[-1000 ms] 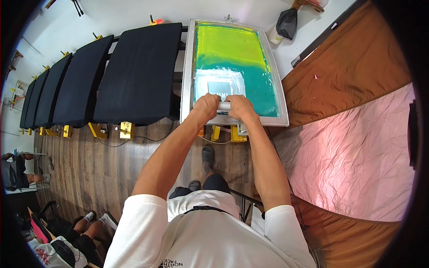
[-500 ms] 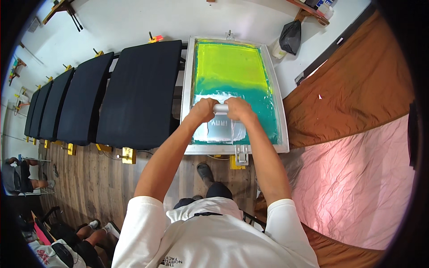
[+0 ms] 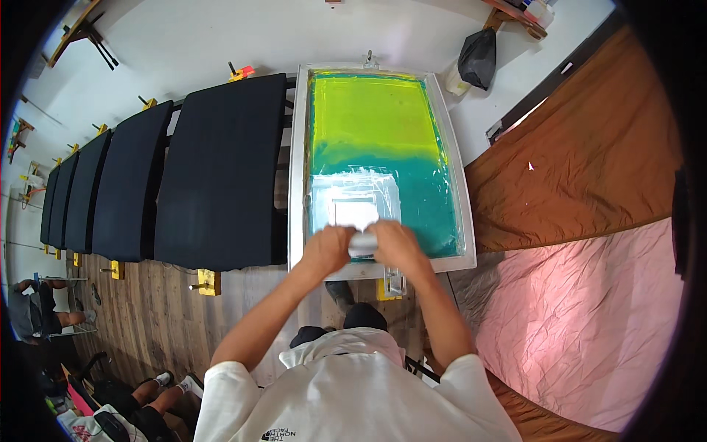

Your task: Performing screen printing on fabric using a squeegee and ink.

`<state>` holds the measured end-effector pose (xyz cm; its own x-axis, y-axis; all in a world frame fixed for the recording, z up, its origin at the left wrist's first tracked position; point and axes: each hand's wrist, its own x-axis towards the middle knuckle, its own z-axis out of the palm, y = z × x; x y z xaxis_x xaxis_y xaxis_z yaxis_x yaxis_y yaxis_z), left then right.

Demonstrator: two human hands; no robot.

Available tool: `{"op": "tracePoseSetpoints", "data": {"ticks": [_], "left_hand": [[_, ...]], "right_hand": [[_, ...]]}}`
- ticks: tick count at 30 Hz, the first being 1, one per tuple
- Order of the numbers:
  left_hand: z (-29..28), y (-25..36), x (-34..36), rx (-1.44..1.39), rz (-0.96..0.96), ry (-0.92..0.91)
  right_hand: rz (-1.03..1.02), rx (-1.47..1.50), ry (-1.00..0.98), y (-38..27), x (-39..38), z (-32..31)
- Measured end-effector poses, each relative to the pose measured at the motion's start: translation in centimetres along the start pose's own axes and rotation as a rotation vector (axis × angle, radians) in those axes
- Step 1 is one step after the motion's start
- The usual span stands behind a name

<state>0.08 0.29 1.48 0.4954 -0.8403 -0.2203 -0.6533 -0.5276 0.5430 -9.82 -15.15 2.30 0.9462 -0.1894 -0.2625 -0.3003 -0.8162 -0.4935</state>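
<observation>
Both my left hand point(image 3: 330, 247) and my right hand point(image 3: 392, 243) are closed round a pale, motion-blurred squeegee handle point(image 3: 362, 244), low on a silver-framed printing screen point(image 3: 469, 221) near its front edge. Yellow-green coating point(image 3: 372, 110) covers the screen's far half, teal point(image 3: 431, 202) the nearer half. Just beyond the squeegee is a pale rectangular patch point(image 3: 322, 193) with bright white ink point(image 3: 355, 209) in it. The squeegee's blade is hidden or blurred. A metal clamp point(image 3: 394, 283) sits at the frame's front.
Several black-covered platens point(image 3: 217, 169) on yellow supports point(image 3: 208, 282) run leftward. Brown fabric point(image 3: 560, 147) and pink fabric point(image 3: 574, 317) spread at my right. A black bag point(image 3: 477, 59) hangs by the wall. Two other people point(image 3: 33, 309) point(image 3: 166, 398) are seated at the left.
My hands and the squeegee have moved toward me, down to the screen's front edge. White ink now shows where dark lettering was visible in the pale patch.
</observation>
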Motion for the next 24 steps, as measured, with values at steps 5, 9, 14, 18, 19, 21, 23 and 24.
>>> {"op": "tracePoseSetpoints", "data": {"ticks": [5,9,14,18,19,21,23,24], "left_hand": [[-1.5,-4.0,7.8,0.084,0.070,0.135],[-2.3,-3.8,9.8,0.105,-0.030,0.073],[-2.0,-3.8,9.7,0.142,0.002,0.033],[-1.3,-3.6,9.1,0.299,0.014,0.076],[-1.1,-3.4,8.9,0.323,0.019,0.085],[-0.7,-3.4,8.2,0.255,0.015,0.157],[0.2,-3.4,7.8,0.260,0.000,0.176],[0.4,-3.2,7.4,0.267,-0.017,0.191]], "right_hand": [[0.044,-0.131,-0.031,1.1,7.8,-3.3],[0.101,-0.155,-0.025,1.2,9.9,-3.5],[0.170,-0.199,-0.087,0.8,9.7,-3.3],[0.208,-0.205,-0.075,0.0,8.7,-2.8],[0.226,-0.208,-0.064,-0.1,8.4,-2.6],[0.242,-0.214,-0.053,0.0,7.9,-2.0],[0.236,-0.229,0.017,0.2,7.6,-1.1],[0.233,-0.231,0.014,0.1,7.3,-1.0]]}}
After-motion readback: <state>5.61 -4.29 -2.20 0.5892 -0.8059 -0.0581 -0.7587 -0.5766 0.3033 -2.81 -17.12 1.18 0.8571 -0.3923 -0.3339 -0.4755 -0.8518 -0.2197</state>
